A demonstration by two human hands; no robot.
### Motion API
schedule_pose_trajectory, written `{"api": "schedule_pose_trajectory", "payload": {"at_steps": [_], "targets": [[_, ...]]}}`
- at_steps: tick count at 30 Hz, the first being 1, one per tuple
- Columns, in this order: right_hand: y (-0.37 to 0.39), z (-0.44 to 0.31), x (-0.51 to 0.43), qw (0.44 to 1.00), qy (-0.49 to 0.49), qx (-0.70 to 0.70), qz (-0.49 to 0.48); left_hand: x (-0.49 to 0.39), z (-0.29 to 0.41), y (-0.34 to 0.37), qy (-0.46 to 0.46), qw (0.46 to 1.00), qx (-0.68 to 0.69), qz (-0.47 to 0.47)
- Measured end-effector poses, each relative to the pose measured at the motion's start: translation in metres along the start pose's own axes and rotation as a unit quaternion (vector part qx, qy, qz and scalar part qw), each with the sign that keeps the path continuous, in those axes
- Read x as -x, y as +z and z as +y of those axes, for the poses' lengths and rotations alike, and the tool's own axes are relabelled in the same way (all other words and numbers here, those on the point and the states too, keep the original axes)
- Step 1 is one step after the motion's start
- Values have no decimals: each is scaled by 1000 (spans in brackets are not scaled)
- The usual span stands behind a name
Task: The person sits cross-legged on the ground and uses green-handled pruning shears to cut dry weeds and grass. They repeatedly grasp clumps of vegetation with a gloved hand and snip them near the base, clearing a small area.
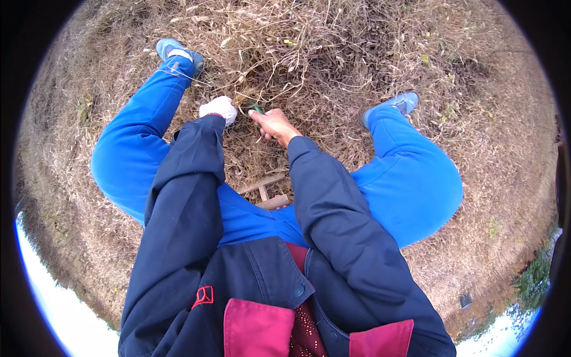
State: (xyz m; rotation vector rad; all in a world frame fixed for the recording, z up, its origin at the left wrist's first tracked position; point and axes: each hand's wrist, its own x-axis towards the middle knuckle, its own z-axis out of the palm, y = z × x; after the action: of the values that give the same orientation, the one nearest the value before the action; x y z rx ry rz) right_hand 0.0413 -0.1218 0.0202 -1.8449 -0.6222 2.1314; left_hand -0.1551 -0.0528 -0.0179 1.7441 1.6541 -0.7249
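Observation:
My left hand (219,110), in a white glove, is closed low among dry plant stems (250,85) between my feet; its fingertips are turned away, so what lies inside them is hard to see. Just to its right, my bare right hand (275,125) is closed on a green handle (256,108), its thumb along the top. The far end of this tool is lost among the stems, so its kind cannot be told. Thin pale stalks arch up and away from the place where both hands meet the plants.
A small wooden stool (263,193) shows beneath me between my thighs. My blue shoes (176,49) stand wide apart on straw-covered ground (490,178). Tangled dry plants (276,40) lie ahead. A small dark grated object (465,300) lies far off at the lower right, near green foliage (533,283).

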Motion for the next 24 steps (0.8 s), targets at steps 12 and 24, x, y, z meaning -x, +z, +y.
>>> {"api": "schedule_pose_trajectory", "payload": {"at_steps": [12, 24], "targets": [[-21, 11, 36, 983, 123, 72, -113, -84, -75, 79, 114, 992, 20, -49], [-2, 1, 32, 989, 68, 80, -105, 20, 0, -3, 145, 985, -67, -64]]}}
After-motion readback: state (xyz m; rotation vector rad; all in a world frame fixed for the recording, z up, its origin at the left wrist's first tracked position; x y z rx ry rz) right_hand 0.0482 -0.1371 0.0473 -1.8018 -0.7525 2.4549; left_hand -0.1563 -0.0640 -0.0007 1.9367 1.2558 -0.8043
